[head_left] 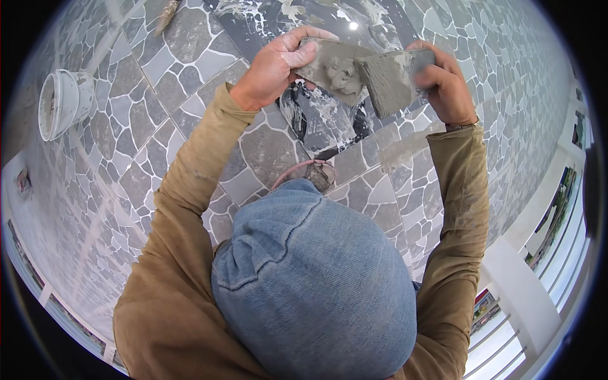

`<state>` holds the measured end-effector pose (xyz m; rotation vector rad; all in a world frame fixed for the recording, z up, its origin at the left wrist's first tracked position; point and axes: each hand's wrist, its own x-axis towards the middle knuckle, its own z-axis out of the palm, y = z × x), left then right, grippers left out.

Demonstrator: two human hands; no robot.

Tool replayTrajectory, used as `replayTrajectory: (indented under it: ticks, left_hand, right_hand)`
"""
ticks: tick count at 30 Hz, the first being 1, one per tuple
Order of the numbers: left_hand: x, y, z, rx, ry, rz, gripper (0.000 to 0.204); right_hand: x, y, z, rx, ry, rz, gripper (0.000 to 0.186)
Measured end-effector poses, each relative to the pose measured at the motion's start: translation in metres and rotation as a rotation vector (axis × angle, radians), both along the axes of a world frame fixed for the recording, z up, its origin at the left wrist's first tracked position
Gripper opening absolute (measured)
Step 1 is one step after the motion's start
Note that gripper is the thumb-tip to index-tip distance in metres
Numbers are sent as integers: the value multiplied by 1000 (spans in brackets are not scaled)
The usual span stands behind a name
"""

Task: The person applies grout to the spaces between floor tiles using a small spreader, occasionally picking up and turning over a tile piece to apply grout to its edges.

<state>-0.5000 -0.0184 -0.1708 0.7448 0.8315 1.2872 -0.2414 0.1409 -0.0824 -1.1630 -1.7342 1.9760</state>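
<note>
My left hand [278, 66] is closed on the left edge of a flat grey tile piece [311, 71], thumb on top. A lumpy heap of wet mortar [343, 77] sits on that piece. My right hand [448, 82] grips the right end of a thicker-looking flat slab [387, 83], its face coated with grey mortar. The slab's left edge overlaps the tile piece beside the heap; whether they touch I cannot tell. Both are held up over a mortar-smeared black sheet [326, 120]. Dried mortar whitens my left fingers.
White nested buckets [76, 98] stand at the left. A pink-rimmed container [316, 172] with grey contents is partly hidden by blue denim cloth [316, 272]. A brush-like object [166, 16] lies at the far left. Stone-patterned tiles [266, 152] surround the sheet; white railings [506, 335] stand right.
</note>
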Motion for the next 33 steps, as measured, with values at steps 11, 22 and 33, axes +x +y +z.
replayTrajectory:
  ticks: [11,22,33]
  left_hand:
    - [16,-11,-22,-76,-88,104,33]
    - [25,-12,-7,-244,-253,184,37]
    - [-16,-7,-6,-29,124,164,30]
  right_hand:
    - [8,11,-3,-65,-149,28,33]
    - [-3,-40,17,641,64,-14,33]
    - [33,-23,6,-160,65,-66,43]
